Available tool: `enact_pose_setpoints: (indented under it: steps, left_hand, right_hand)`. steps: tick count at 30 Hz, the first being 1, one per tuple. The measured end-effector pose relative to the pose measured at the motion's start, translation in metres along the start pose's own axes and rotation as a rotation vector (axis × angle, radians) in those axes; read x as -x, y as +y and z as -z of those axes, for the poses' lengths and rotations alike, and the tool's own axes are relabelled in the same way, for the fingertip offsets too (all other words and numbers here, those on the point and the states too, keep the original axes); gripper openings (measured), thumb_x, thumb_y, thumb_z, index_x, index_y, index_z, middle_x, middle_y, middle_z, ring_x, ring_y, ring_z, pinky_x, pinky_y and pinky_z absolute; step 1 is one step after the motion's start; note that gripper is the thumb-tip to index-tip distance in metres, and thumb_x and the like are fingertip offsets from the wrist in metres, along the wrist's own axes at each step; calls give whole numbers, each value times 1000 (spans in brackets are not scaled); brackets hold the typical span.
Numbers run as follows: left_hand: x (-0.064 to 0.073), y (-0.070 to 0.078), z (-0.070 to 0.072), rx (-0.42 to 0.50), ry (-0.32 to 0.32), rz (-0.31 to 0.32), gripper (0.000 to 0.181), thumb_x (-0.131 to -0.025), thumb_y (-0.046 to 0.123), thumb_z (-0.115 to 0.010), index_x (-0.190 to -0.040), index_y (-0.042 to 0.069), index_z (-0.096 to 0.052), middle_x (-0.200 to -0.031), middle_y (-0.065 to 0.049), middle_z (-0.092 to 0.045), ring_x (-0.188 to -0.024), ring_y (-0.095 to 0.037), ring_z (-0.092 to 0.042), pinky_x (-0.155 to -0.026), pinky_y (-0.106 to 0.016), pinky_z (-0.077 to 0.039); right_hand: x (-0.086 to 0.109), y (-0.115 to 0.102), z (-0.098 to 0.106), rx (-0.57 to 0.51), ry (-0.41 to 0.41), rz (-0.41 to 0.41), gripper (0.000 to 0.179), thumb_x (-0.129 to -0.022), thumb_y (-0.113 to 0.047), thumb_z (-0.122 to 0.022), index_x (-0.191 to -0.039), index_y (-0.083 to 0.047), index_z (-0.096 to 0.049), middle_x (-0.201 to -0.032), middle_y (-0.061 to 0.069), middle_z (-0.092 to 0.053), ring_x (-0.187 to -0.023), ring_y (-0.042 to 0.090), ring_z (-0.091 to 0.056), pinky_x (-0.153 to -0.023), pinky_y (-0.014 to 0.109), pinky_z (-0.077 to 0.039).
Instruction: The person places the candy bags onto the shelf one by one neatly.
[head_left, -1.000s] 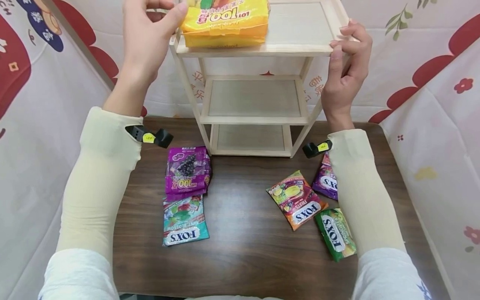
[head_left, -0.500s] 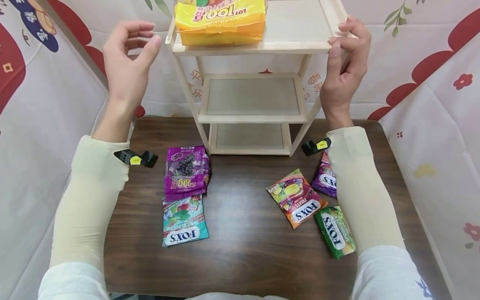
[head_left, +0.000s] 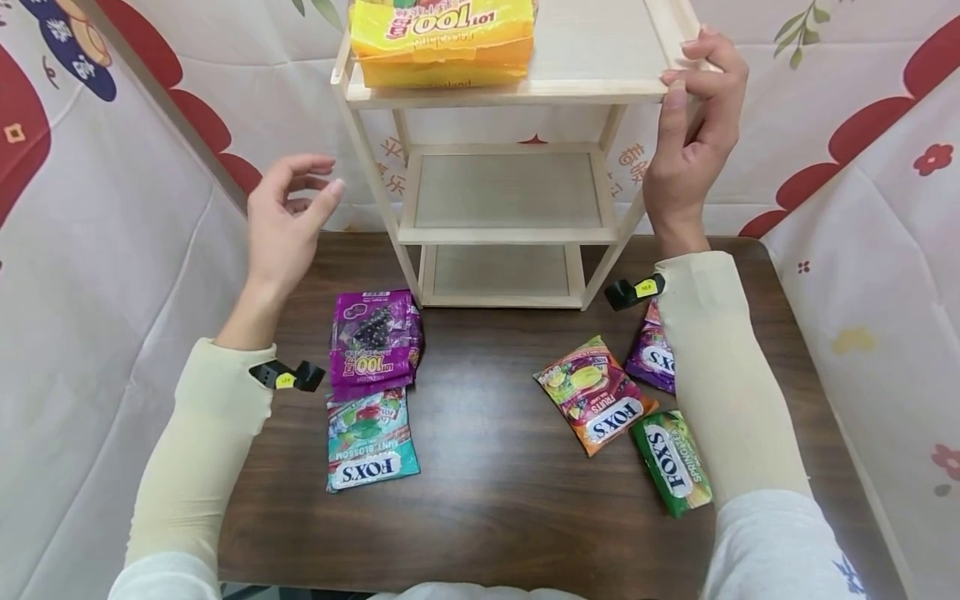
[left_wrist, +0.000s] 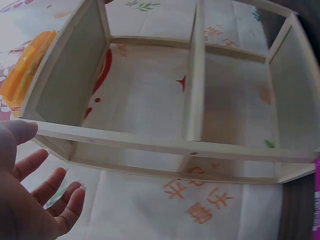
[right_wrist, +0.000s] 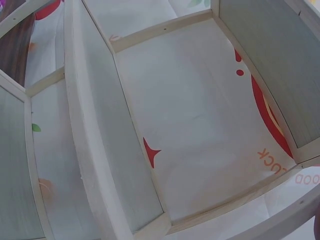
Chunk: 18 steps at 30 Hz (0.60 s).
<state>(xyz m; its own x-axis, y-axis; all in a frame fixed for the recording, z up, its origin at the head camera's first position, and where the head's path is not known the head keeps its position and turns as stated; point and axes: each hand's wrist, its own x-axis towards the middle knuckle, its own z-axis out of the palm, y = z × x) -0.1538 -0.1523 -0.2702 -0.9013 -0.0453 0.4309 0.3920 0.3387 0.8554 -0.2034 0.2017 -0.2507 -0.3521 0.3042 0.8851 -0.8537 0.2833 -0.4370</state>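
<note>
A wooden three-tier shelf rack (head_left: 510, 236) stands at the back of the table. Its top right edge is gripped by my right hand (head_left: 693, 150), thumb in front and fingers over the rim. On the left of the top tier sits a yellow candy bag (head_left: 442, 46), also in the left wrist view as an orange-yellow bag (left_wrist: 30, 67). My left hand (head_left: 288, 221) hangs in the air left of the rack, fingers loosely bent and holding nothing. Below it on the table lies a purple grape candy bag (head_left: 375, 342), overlapping a teal mint candy bag (head_left: 372, 442).
On the right of the brown table (head_left: 480, 517) lie a red-orange fruit candy bag (head_left: 596, 396), a green candy bag (head_left: 671, 462) and a purple candy bag (head_left: 652, 354) partly behind my right forearm. Printed white cloth (head_left: 877, 275) surrounds the table.
My left hand has come away from the yellow candy bag, leftward, then down beside the rack. The bag stays on the top tier. My right hand keeps its grip on the rack.
</note>
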Motion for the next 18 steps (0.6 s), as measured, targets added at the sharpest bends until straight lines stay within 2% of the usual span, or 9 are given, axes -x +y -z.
enact_pose_setpoints:
  steps: [5,11,18]
  left_hand:
    - [24,-7,1,-35,-37,11,31,-90,8,-65,-116,-7,-61,-113,-17,-60,-95,-14,-57,-76,-20,-45]
    - [52,-30,2,-50,-95,32,28,-90,4,-63,-116,-8,-60,-111,-22,-58,-92,-11,-56,-74,-20,-45]
    - [79,-54,4,-51,-119,112,29,-92,5,-62,-118,-7,-59,-113,-23,-58,-95,-14,-56,-79,-21,-47]
  right_hand:
    - [1,1,0,-6,-1,24,17,-80,-3,-44,-84,13,-50,-106,5,-55,-118,25,-45,-112,36,-24]
    - [0,2,1,-15,18,19,13,-79,0,-43,-82,12,-49,-105,5,-55,-116,25,-46,-112,36,-24]
    - [-1,3,1,-22,9,16,11,-79,0,-43,-80,9,-49,-104,6,-54,-117,25,-45,-113,36,-23]
